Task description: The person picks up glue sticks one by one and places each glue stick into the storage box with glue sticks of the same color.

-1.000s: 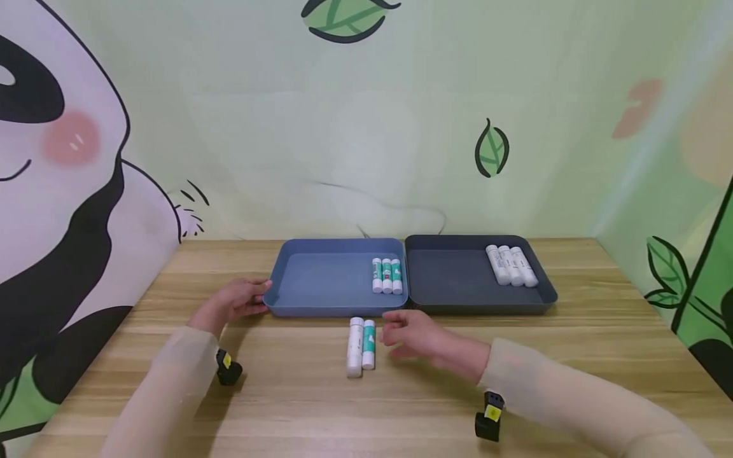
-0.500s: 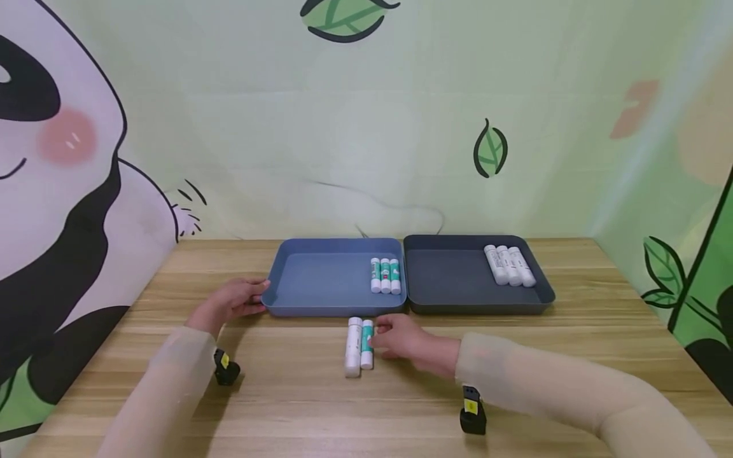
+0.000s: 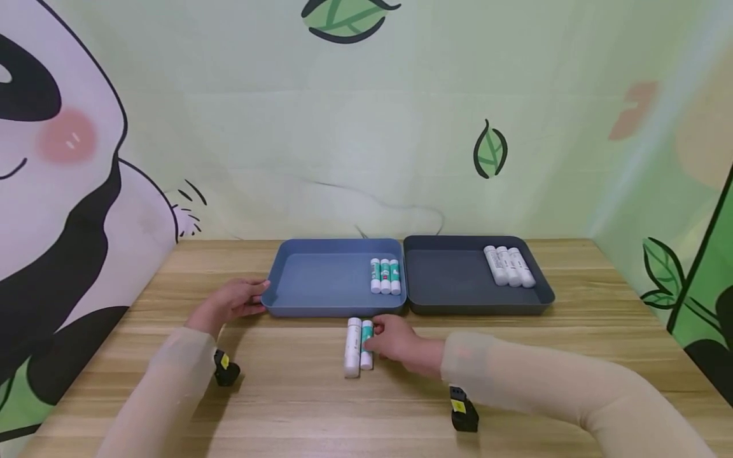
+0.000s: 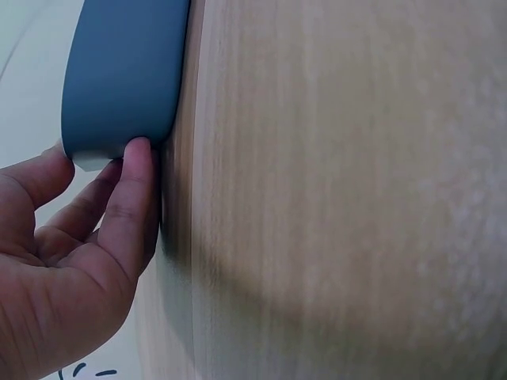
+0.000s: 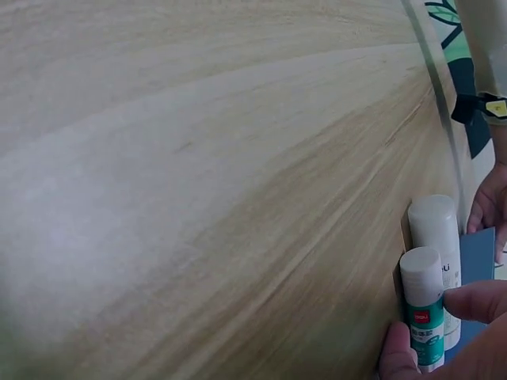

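My right hand (image 3: 395, 338) has its thumb and a finger on either side of a green-and-white glue stick (image 3: 367, 360) lying on the table, pinching it. Right beside that lies a larger white glue stick (image 3: 352, 348); in the right wrist view the green glue stick (image 5: 422, 273) overlaps it. At the near left corner of the blue tray (image 3: 317, 280), my left hand (image 3: 233, 300) holds the rim. The left wrist view shows thumb and fingertips against the tray's end wall (image 4: 119, 95). Three small green glue sticks (image 3: 385, 276) lie in this tray's right side.
A dark grey tray (image 3: 446, 280) stands against the blue tray's right side, with three white glue sticks (image 3: 509, 266) at its right end. Both trays are near the back of the wooden table (image 3: 286, 394), before a wall printed with a panda and leaves.
My right hand has moved left to the green glue stick, and its thumb and finger have closed on it. The left hand stays at the blue tray's corner.
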The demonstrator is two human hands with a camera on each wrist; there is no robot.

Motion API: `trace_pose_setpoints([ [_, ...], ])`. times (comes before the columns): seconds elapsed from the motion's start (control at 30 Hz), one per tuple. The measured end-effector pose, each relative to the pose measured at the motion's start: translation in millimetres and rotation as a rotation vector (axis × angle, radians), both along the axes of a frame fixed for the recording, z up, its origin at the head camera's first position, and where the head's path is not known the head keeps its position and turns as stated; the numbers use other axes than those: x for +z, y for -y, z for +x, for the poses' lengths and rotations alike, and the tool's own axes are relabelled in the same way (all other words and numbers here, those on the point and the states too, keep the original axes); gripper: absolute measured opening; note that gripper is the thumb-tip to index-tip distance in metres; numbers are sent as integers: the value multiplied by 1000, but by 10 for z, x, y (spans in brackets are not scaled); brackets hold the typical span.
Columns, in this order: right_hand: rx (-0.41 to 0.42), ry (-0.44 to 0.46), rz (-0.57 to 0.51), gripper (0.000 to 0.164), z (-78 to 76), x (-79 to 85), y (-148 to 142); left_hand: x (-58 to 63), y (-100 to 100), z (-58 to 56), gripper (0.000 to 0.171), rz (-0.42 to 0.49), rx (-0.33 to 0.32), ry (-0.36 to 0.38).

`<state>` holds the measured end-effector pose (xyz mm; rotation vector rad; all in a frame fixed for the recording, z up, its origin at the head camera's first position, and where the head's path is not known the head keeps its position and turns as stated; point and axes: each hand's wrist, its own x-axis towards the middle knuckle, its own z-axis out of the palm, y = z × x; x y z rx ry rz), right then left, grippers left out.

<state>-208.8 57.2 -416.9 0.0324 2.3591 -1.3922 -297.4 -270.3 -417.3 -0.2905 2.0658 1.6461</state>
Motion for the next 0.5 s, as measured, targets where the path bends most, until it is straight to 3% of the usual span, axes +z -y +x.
trace_pose_setpoints([
  [0.37,35,-27,59,53,-44,55,29,0,5,1,64,6,-15,-1],
  [0.4,40,-31,70,52,-56,50,29,-63,45,-51,73,21,-14,4],
  [0.5,53,-37,88,47,-78,53,24,-62,34,-55,73,16,-16,5],
])
